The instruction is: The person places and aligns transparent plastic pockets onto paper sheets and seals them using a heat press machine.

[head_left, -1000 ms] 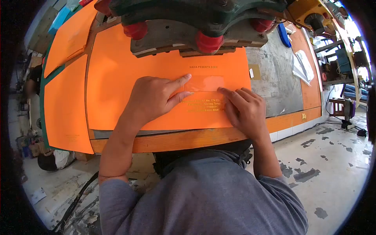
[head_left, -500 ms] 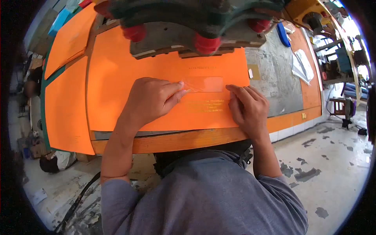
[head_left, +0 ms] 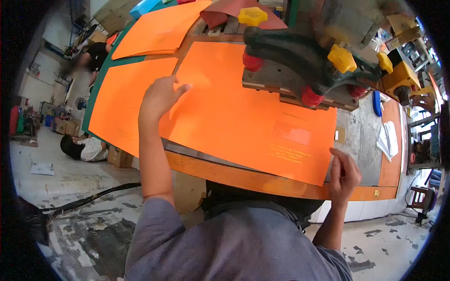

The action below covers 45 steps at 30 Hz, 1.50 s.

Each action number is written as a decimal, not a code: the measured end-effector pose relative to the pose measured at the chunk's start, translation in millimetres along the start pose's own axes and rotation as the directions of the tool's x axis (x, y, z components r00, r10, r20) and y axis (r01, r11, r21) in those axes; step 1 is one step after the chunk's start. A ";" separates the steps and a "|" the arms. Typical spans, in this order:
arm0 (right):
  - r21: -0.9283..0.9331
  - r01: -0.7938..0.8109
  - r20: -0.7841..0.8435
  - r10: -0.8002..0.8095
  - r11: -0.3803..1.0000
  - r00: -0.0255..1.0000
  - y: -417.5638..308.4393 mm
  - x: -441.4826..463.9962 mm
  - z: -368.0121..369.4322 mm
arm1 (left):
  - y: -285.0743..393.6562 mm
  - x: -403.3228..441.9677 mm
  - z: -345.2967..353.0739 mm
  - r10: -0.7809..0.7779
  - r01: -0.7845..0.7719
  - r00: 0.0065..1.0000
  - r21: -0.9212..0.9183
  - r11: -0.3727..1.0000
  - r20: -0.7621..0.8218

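While printed orange sheet [head_left: 220, 107] lies flat, left hand [head_left: 161, 97]: fingers wide; right hand [head_left: 344, 178]: fingers narrowly parted; step: sheet positioning, apparently, calling for edge control.

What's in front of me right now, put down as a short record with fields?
left hand: open, over the left part of the large orange sheet's area; contact unclear
left hand point: left hand
right hand: right hand, fingers loosely curled, by the sheet's right edge; contact unclear
main sheet: large orange sheet, flat, with gold lettering below a clear rectangle
above it: machine head
far left: orange stack
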State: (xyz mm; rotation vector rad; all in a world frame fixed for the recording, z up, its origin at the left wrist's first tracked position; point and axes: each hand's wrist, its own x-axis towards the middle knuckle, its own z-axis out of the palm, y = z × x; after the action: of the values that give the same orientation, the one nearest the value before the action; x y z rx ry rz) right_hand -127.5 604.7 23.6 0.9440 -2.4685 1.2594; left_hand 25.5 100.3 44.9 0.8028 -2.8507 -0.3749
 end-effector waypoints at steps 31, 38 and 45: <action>-0.176 -0.089 -0.115 0.069 0.980 0.991 61.7 -32.3 -30.2 | -198.2 39.4 -168.0 -0.191 0.167 0.884 -0.092 0.982 -0.427; -0.233 -0.043 -0.087 0.023 0.971 0.996 62.6 -31.5 -29.7 | -254.7 83.8 -232.8 -0.227 0.372 0.800 0.163 0.914 -0.555; -0.313 0.010 -0.078 -0.036 0.950 0.996 64.1 -29.0 -25.9 | -217.4 105.3 -254.9 -0.430 0.637 0.590 0.067 0.768 -0.683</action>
State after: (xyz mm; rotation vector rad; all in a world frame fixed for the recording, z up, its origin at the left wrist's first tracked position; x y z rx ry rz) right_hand -147.8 665.5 -15.3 0.8169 -2.4835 0.8448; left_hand 98.4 -185.0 236.4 1.5300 -1.9764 0.2721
